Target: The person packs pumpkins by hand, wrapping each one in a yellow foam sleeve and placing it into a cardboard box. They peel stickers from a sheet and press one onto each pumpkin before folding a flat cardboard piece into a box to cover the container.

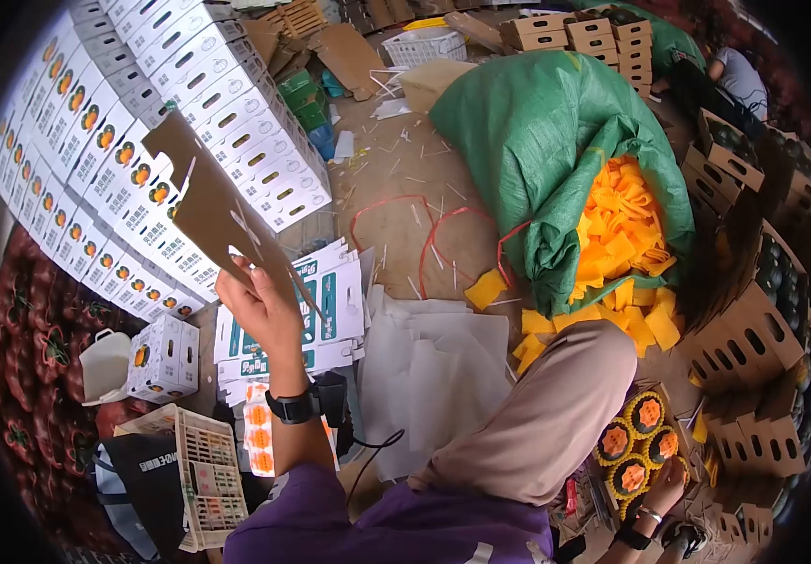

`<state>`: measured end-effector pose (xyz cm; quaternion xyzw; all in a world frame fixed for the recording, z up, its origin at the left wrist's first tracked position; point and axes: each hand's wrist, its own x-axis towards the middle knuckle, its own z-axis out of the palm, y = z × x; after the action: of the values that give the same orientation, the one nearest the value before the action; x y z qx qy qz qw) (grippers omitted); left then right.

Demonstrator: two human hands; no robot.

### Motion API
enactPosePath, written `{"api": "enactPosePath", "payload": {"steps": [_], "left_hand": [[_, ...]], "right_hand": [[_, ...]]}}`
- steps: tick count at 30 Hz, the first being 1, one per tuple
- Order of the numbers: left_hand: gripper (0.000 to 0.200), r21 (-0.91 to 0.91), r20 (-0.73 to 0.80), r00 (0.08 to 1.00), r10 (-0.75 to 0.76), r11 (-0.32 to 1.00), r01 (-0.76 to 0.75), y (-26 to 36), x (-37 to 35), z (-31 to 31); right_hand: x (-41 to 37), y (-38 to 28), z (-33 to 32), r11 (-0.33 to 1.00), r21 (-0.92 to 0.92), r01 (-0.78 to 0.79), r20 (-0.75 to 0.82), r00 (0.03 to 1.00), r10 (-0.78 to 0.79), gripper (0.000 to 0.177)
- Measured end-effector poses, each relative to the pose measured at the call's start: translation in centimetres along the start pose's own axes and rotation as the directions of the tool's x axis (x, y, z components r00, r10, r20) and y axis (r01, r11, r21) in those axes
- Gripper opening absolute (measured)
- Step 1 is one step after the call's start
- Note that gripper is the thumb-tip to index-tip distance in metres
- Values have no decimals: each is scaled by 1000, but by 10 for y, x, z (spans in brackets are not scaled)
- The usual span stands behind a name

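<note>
My left hand is raised and pinches the lower edge of a flat brown cardboard sheet, which stands tilted in front of the stacked cartons. At the lower right is a small cardboard box holding several dark round fruits in yellow foam nets, with orange tops. My right hand is at that box's near right corner, its fingers curled; what they grip is hidden. Flat white-and-green printed cardboard lies below my left hand, beside a sheet of orange round stickers.
White printed cartons stand stacked at left. A green sack spills yellow foam nets. Brown boxes of dark fruit line the right, with another person behind. A plastic crate and red net sacks are at lower left.
</note>
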<state>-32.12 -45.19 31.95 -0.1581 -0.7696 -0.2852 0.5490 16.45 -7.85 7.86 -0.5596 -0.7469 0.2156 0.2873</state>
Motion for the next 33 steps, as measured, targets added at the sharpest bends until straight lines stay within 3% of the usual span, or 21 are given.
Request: {"api": "enactPosePath", "payload": {"steps": [1, 2, 4, 5, 6, 8, 10, 12, 14, 18, 22, 24, 25, 26, 27, 28, 29, 30, 31, 32, 33], "left_hand": [[26, -442, 11, 985, -173, 883, 160, 9, -1, -5], [33, -790, 98, 946, -311, 554, 263, 20, 0, -7], [25, -930, 67, 912, -405, 306, 205, 48, 8, -22], [23, -961, 159, 907, -390, 148, 233, 53, 7, -28], [22, -965, 250, 902, -353, -16, 262, 56, 5, -33], [20, -952, 300, 909, -288, -144, 269, 73, -4, -28], [19, -774, 597, 751, -283, -449, 446, 101, -21, -26], [19, -511, 718, 695, -37, -706, 490, 136, -30, -36], [24, -487, 767, 641, 43, -613, 623, 134, -62, -30], [33, -510, 827, 557, -79, -525, 682, 162, -61, -58], [35, -580, 748, 664, -8, -495, 647, 135, -49, -13], [36, -652, 666, 746, 25, -466, 598, 119, -38, 20], [37, -689, 616, 785, 63, -439, 576, 110, -38, 34], [38, -735, 568, 813, 126, -367, 570, 100, -43, 48], [39, -828, 410, 865, 290, -278, 486, 84, -52, 69], [40, -640, 711, 686, -154, 261, 722, 131, -44, 28], [39, -589, 688, 726, -5, 581, 562, 126, -49, 27], [38, -498, 684, 714, 151, 812, 305, 121, -57, 27], [37, -537, 665, 710, 233, 809, 237, 122, -61, 16], [37, -580, 639, 701, 317, 797, 168, 124, -65, 3], [24, -700, 665, 618, 420, 640, 318, 113, -73, -5]], "right_hand": [[-3, -12, -5, 1000, 14, 20, 1, 1000, -20, 27], [-5, -27, -8, 999, 29, 39, -4, 999, -38, 27], [-10, -66, -19, 991, 98, 94, 36, 995, -98, 23], [-14, -94, -20, 978, 205, 38, 52, 997, -50, 22], [-18, -131, -33, 950, 255, 178, 65, 978, -200, 28], [-27, -188, -42, 889, 168, 426, -54, 905, -423, 52], [-30, -248, -59, 708, 32, 705, -200, 699, -687, 69], [-33, -283, -65, 509, -45, 860, -275, 479, -834, 65], [-37, -290, -64, 322, -111, 940, -260, 286, -922, 42], [-55, -283, -81, 431, 233, 872, -480, 489, -728, 22], [-58, -262, -108, 380, 370, 848, -463, 523, -716, 15], [-59, -250, -104, 406, 689, 600, -284, 739, -611, 24], [-61, -256, -105, 415, 764, 494, -332, 853, -403, 36], [-54, -260, -120, 231, 970, 71, -72, 997, -3, 35], [-54, -254, -122, 405, 912, 68, -72, 997, -7, 30], [-53, -245, -123, 562, 825, 63, -69, 998, -11, 26], [-57, -231, -120, 798, 580, 165, -65, 986, -157, 24], [-62, -218, -116, 920, 266, 287, -15, 956, -294, 24], [-67, -216, -110, 785, 204, 585, -119, 810, -574, 26], [-81, -213, -111, 723, 215, 656, 39, 734, -678, 22], [-89, -219, -115, 726, 208, 655, 31, 737, -675, 22]]}}
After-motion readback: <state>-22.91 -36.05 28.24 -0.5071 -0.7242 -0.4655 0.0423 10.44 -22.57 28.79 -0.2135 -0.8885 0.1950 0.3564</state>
